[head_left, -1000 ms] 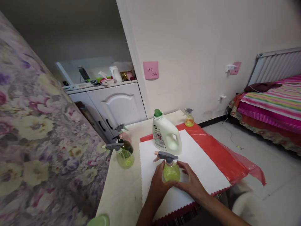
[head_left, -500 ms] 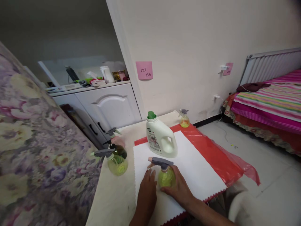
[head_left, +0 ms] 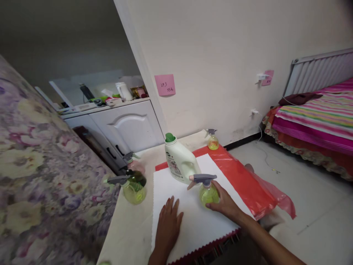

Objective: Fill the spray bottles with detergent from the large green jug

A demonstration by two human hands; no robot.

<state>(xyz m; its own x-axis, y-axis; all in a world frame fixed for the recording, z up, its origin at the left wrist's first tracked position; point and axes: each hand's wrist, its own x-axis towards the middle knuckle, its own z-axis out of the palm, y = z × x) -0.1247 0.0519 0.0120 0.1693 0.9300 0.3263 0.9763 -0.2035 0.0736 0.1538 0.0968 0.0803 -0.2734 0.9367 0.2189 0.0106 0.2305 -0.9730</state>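
Note:
My right hand (head_left: 224, 200) is wrapped round the body of a spray bottle (head_left: 208, 195) with yellow-green liquid and a grey trigger head. Its pinkish nozzle points left, in front of a pale green detergent jug (head_left: 180, 160). The jug stands upright with a green spout piece at its mouth. Flat on the white sheet (head_left: 190, 221) lies my left hand (head_left: 168, 222), fingers spread, holding nothing. At the table's left edge another yellow-green spray bottle (head_left: 134, 192) stands before a dark bottle (head_left: 139, 177) and a pinkish spray bottle (head_left: 135, 164).
A small spray bottle (head_left: 213, 141) stands at the back right corner. Red plastic sheeting (head_left: 234, 173) lies under the white sheet and hangs off the right side. A floral curtain (head_left: 55, 176) borders the left, a cabinet (head_left: 129, 129) the back, a bed (head_left: 317, 121) the right.
My right hand has carried the spray bottle to the right and farther from me, nearer the jug. My left hand has come away from the bottle and spread out on the white sheet.

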